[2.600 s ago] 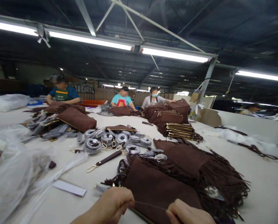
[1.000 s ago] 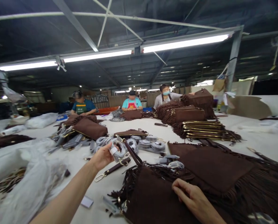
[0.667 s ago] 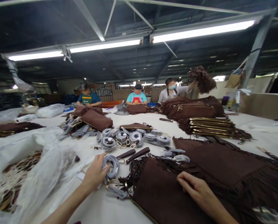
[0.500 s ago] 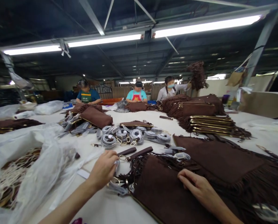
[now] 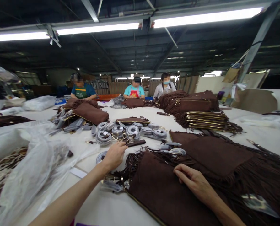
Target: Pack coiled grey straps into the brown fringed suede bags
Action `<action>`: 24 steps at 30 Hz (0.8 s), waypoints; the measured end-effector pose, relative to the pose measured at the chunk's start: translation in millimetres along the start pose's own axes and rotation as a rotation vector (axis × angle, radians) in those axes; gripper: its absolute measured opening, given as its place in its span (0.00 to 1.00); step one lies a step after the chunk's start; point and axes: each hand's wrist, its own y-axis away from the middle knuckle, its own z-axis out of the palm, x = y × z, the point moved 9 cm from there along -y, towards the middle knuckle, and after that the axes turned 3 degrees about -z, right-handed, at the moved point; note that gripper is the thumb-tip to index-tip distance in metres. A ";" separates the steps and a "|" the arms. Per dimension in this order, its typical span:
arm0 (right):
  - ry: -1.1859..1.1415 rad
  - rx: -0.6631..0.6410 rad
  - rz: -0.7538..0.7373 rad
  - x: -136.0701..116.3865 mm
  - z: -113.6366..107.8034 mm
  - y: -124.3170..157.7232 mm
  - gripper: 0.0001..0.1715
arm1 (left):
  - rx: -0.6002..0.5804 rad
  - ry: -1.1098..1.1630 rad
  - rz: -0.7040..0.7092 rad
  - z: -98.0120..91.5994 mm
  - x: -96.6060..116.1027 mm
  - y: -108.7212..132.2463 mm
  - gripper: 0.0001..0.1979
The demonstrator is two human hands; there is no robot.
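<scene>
My left hand (image 5: 116, 154) is over the table with its fingers curled down and closed on the near end of a dark brown wrist strap (image 5: 137, 143). Its fingertips are hidden. Right of it lies a dark brown suede bag (image 5: 161, 185) with a fringe and a gold zip along its lower left edge. My right hand (image 5: 193, 179) is on this bag's right side, thumb and fingers closed at the bag's surface. Gold clasps (image 5: 123, 182) and a plastic-wrapped strap (image 5: 113, 185) lie at the bag's left corner. One grey wrapped coil (image 5: 101, 156) sits beside my left wrist.
Several wrapped strap coils (image 5: 132, 132) lie ahead. Another fringed bag (image 5: 215, 153) is at right, with stacked zipped bags (image 5: 204, 121) behind. A plastic sack (image 5: 34, 169) of cords stands at left. Three people (image 5: 134, 91) work across the white table (image 5: 83, 150).
My left hand has moved forward to the wrist straps and covers one strap and a gold ring. My right hand stays on the bag. The person at far right has lowered a raised fringed bundle.
</scene>
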 end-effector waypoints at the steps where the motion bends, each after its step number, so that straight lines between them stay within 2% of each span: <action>1: 0.001 0.002 -0.004 -0.5 -0.7 0.2 0.20 | -0.017 0.022 0.029 -4.3 8.8 8.7 0.17; 4: 0.004 0.003 -0.022 -4.1 -1.9 0.6 0.19 | -0.146 0.119 0.153 -8.6 38.5 45.7 0.12; 7: 0.014 -0.004 -0.035 -7.4 -1.4 0.5 0.19 | -0.233 0.124 0.238 -3.4 58.0 80.9 0.09; 11: 0.031 0.001 -0.035 -8.5 -2.1 0.5 0.19 | -0.265 -0.017 0.198 14.2 58.0 98.1 0.04; 14: 0.005 0.057 -0.020 -15.5 -8.3 4.0 0.19 | -0.253 0.046 0.144 14.3 53.3 99.2 0.03; 17: -0.112 0.091 0.019 -37.1 -8.6 13.9 0.19 | -0.223 0.265 0.114 2.2 51.9 103.2 0.04; 19: -0.240 0.008 0.048 -60.1 5.9 23.1 0.19 | -0.227 0.485 0.054 -1.9 48.5 105.8 0.05; 22: -0.355 -0.213 0.039 -100.5 41.8 40.8 0.18 | -0.317 0.895 -0.126 10.5 40.1 106.7 0.06; 24: -0.314 -0.293 -0.005 -120.3 61.1 53.8 0.16 | -0.404 1.125 -0.218 24.1 38.8 107.2 0.10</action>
